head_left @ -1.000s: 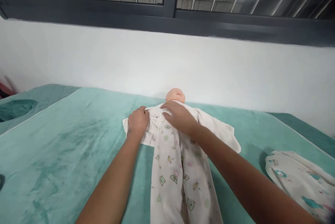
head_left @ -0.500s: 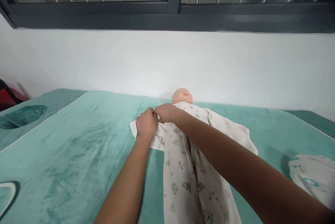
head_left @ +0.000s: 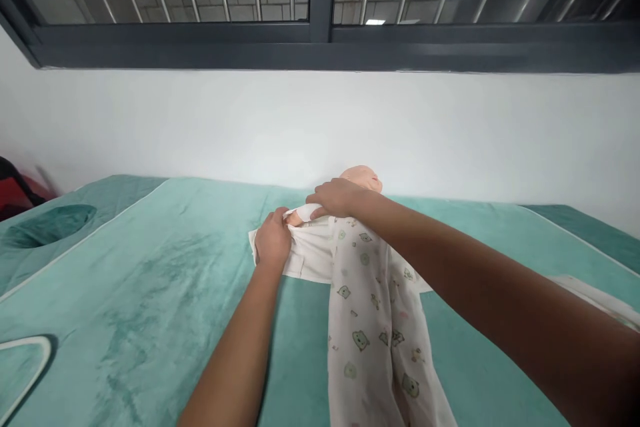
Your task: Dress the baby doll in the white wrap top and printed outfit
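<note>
A baby doll [head_left: 363,178] lies on its back on a teal towel-covered bed [head_left: 150,267], head toward the wall. It wears a white sleepsuit [head_left: 370,287] printed with small bears. My left hand [head_left: 273,242] is closed on the white cloth of the doll's left-side sleeve. My right hand [head_left: 336,198] is curled over the doll's shoulder and chest, gripping it; a bit of the doll's bare arm [head_left: 295,218] shows between my two hands.
A white wall and a dark-framed window run behind the bed. A darker teal cloth [head_left: 47,224] lies at the far left. Another printed white garment [head_left: 595,294] shows at the right edge behind my forearm. A white rim [head_left: 23,360] sits at the lower left.
My right hand has moved up from the chest to the doll's shoulder, lifting it so the head turns away. The doll's bare arm now shows beside my left hand. The camera shifted left.
</note>
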Available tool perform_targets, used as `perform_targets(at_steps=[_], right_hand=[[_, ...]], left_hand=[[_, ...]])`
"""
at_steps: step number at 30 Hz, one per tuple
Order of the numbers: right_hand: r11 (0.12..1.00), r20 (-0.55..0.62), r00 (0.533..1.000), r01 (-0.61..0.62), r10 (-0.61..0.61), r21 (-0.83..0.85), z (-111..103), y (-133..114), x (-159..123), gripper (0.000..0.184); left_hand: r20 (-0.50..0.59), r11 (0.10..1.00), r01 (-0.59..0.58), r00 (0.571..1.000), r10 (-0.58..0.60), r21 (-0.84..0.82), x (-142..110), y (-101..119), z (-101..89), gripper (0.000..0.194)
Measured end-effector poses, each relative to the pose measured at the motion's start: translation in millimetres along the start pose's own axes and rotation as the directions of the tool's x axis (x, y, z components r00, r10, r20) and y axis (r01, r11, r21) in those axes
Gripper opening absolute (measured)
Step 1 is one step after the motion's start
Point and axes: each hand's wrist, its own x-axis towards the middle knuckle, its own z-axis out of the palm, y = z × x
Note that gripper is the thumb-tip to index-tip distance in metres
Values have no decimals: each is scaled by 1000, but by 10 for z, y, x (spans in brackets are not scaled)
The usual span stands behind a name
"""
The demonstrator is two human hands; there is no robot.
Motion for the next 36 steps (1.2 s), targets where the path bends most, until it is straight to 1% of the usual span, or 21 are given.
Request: perform_targets(at_steps=[3, 5, 8, 10, 11, 13, 15, 18, 20, 21, 22, 23, 25, 26, 27, 29, 30, 31, 33, 35, 36], right_hand=[[999, -34, 999, -18, 16, -38, -47, 51, -110, 43], [999, -62, 998, -4, 1, -40, -53, 38, -150, 43], [1000, -86, 996, 1, -2, -7, 2, -65, -131, 44], [999, -100, 995, 7, -4, 35, 80, -156, -73, 45], [998, -108, 994, 12, -5, 64, 125, -194, -39, 45], [990, -123, 992, 24, -6, 140, 213, -226, 19, 45], [971, -136, 991, 23, 10, 236, 283, -188, 32, 44], [919, -215, 972, -5, 97, 394, 361, -32, -99, 42], [859, -312, 924, -32, 220, 511, 442, 78, -299, 41], [817, -360, 883, -45, 301, 575, 508, 123, -424, 40], [765, -391, 832, -61, 394, 641, 598, 161, -557, 40], [705, -408, 769, -77, 492, 705, 710, 191, -693, 40], [583, -370, 645, -145, 668, 799, 986, 237, -946, 41], [557, -349, 603, -194, 717, 808, 1133, 257, -1054, 41], [576, -364, 579, -231, 729, 784, 1272, 274, -1145, 41], [666, -439, 571, -277, 694, 692, 1492, 302, -1274, 41], [705, -471, 572, -296, 671, 645, 1562, 310, -1313, 41], [729, -491, 569, -322, 659, 604, 1605, 314, -1338, 41], [736, -499, 551, -398, 669, 547, 1627, 310, -1353, 41], [728, -496, 533, -471, 685, 499, 1605, 295, -1338, 42], [723, -497, 524, -495, 691, 483, 1592, 287, -1326, 42]], left_hand=[[5, 1000, 26, 1000, -26, 15, -33, -24, 14, 37], [-6, 1000, 2, 1000, -2, 31, -60, 0, 10, 40], [-52, 986, -116, 991, 123, 123, -98, 55, -5, 45], [-62, 956, -199, 974, 216, 214, -114, 66, -14, 42], [-56, 944, -212, 971, 232, 252, -117, 58, -17, 38], [-37, 932, -185, 978, 207, 311, -115, 19, -19, 31], [-23, 930, -132, 989, 149, 343, -110, -32, -17, 28], [-2, 932, -98, 994, 106, 349, -119, -77, -11, 28], [18, 939, -81, 997, 80, 335, -141, -73, -5, 29], [26, 943, -70, 998, 65, 326, -156, -64, 2, 30], [31, 946, -59, 998, 52, 319, -171, -53, 11, 31], [30, 948, -52, 999, 44, 315, -186, -42, 22, 33], [15, 946, -50, 999, 48, 319, -211, -27, 52, 39], [6, 945, -55, 998, 56, 324, -221, -26, 66, 42], [-2, 943, -59, 998, 63, 326, -228, -30, 79, 45], [-12, 947, -64, 997, 71, 315, -240, -48, 90, 49], [-13, 952, -64, 997, 71, 299, -247, -58, 87, 50], [-19, 959, -61, 997, 69, 278, -259, -62, 77, 50], [-69, 971, -62, 994, 79, 231, -299, -28, 43, 49], [-162, 981, -102, 978, 128, 162, -357, 105, 2, 45], [-204, 982, -148, 964, 170, 116, -389, 221, -16, 43]])
